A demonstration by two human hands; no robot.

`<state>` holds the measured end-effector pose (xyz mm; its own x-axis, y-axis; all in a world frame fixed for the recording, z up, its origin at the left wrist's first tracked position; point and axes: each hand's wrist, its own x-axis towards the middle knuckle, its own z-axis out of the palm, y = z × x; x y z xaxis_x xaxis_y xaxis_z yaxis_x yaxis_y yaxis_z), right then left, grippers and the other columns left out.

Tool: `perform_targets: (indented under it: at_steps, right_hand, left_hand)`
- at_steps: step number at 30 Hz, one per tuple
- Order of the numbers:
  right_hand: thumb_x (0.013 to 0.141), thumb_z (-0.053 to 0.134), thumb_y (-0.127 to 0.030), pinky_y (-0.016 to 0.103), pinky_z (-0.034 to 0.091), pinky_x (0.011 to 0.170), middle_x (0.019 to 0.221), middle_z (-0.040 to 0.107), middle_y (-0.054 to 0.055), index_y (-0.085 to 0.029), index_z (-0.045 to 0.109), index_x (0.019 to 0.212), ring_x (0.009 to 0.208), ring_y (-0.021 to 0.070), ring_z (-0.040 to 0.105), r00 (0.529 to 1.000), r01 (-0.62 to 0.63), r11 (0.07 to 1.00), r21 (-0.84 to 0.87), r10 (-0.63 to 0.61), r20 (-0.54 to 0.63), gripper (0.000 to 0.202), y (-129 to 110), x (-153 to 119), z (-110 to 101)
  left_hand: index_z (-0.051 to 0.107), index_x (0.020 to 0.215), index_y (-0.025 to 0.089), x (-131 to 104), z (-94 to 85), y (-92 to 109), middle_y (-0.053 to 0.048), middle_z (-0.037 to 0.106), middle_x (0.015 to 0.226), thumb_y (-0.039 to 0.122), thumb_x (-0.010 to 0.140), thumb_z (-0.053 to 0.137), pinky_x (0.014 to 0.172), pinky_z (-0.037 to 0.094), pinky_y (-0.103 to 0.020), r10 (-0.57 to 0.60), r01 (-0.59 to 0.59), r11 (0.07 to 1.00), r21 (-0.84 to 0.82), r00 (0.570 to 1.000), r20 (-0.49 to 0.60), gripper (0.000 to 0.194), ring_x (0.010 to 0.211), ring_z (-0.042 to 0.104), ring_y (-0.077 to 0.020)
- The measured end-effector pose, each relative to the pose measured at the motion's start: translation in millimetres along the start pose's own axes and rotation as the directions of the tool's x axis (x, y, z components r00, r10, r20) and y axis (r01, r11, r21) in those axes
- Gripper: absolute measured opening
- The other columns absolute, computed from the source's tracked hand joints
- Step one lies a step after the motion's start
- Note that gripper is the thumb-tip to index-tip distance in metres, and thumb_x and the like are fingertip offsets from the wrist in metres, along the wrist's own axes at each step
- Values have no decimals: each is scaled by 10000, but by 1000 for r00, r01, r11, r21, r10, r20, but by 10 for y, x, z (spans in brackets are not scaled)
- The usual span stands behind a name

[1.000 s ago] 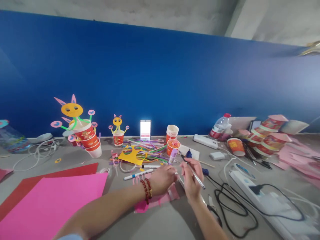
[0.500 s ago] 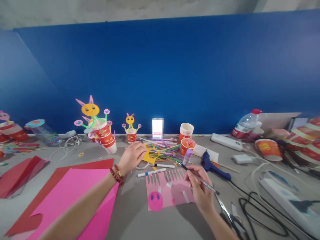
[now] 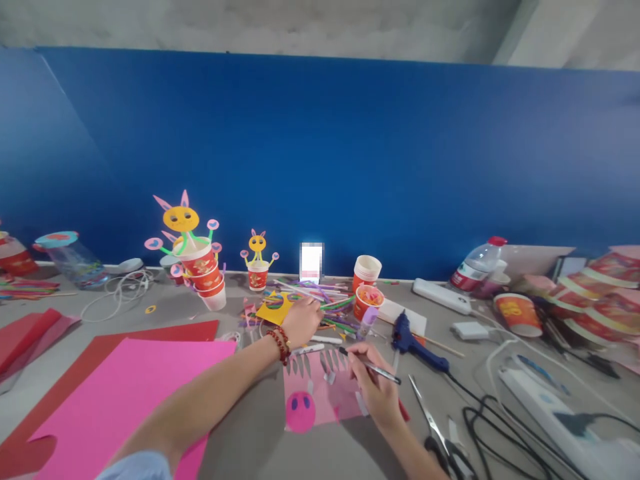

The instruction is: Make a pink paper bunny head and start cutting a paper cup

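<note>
My right hand (image 3: 375, 383) is closed round a slim pen (image 3: 376, 369), whose black end points left over a light pink paper (image 3: 327, 403). Grey leaf-like shapes run along the paper's top edge, and a magenta disc (image 3: 301, 412) with two blue ovals lies at its lower left. My left hand (image 3: 300, 321) reaches over a pile of colourful pipe cleaners (image 3: 335, 308), fingers forward and partly hidden; nothing shows in it. A yellow paper (image 3: 276, 309) with cut-out holes lies left of it, and a white marker (image 3: 327, 340) lies just below it.
Pink (image 3: 125, 393) and red sheets (image 3: 173, 331) cover the left side. Paper-cup figures (image 3: 195, 260) stand behind. To the right are a purple glue stick (image 3: 369, 319), a blue glue gun (image 3: 415, 343), scissors (image 3: 433, 423), black cable (image 3: 493, 427) and a power strip (image 3: 550, 420).
My left hand has moved right, from beside the yellow paper to over the pipe cleaners, and the yellow paper shows more. My right hand, still with the pen, has shifted slightly left and down.
</note>
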<state>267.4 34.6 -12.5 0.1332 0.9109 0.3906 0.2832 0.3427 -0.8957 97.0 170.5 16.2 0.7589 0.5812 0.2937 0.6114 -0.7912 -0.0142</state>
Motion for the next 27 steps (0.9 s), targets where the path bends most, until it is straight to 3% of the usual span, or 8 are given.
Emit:
perform_targets:
  at_steps: [4, 12, 20, 27]
  right_hand:
    - [935, 524, -365, 230, 398, 475, 622, 534, -19, -205, 597, 906, 536, 141, 505, 999, -20, 998, 52, 19, 32, 178, -35, -3, 8]
    - [941, 524, -399, 207, 340, 415, 642, 557, -25, -204, 579, 940, 448, 94, 417, 991, -107, 974, 200, 121, -57, 202, -100, -29, 28]
    - [944, 527, -394, 209, 349, 434, 630, 577, -30, -200, 584, 942, 442, 88, 422, 993, -102, 973, 205, 111, -34, 202, -105, -40, 67]
    - [929, 546, -417, 202, 323, 410, 609, 577, -32, -194, 587, 918, 425, 83, 415, 994, -108, 959, 263, 112, 1, 228, -87, -30, 97]
  left_hand:
    - [642, 785, 119, 62, 45, 32, -118, 610, 869, 100, 867, 538, 792, 437, -395, -8, 8, 1000, -4, 1000, 11, 134, 941, 529, -272]
    - [623, 956, 184, -193, -220, 142, -58, 622, 951, 243, 948, 506, 879, 421, -362, 63, -72, 987, -146, 996, -61, 132, 965, 518, -221]
    - [624, 955, 180, -328, -261, 215, -42, 671, 945, 226, 955, 490, 915, 430, -345, 89, -129, 949, -287, 985, -149, 142, 931, 545, -193]
    - [640, 965, 185, -379, -353, 300, -52, 683, 915, 261, 979, 444, 896, 437, -348, 120, -169, 931, -324, 979, -164, 211, 927, 561, -196]
